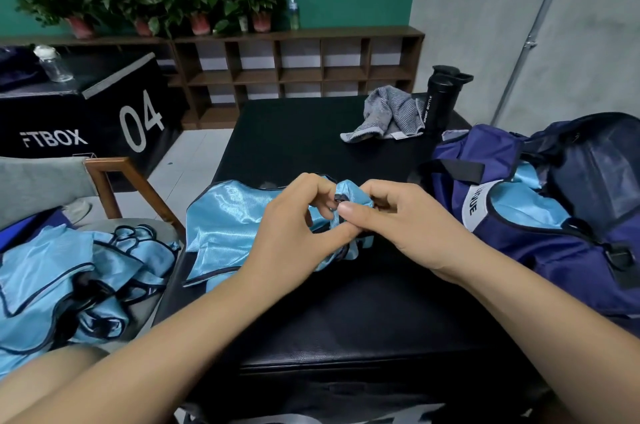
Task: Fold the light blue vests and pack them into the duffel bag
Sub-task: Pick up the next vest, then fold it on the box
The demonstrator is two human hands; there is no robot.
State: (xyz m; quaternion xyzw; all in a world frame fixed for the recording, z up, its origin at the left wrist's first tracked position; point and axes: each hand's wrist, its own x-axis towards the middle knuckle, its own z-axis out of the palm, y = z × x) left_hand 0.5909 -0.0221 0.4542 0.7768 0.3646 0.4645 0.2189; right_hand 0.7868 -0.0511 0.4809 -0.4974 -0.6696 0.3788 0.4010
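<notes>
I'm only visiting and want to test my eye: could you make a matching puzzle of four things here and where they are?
1 held vest
2 vest pile
3 duffel bag
4 grey towel

A beside the black bottle
B on the chair
C pinched by left hand and right hand
D open, at the right

Pairs: 1-C; 2-B; 3-D; 4-A

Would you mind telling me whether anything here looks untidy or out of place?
Two things: a grey towel lies crumpled at the far edge of the black box, beside the upright sport bottle, and light blue vests sit tangled on the chair. Nothing looks spilled or damaged.
</notes>
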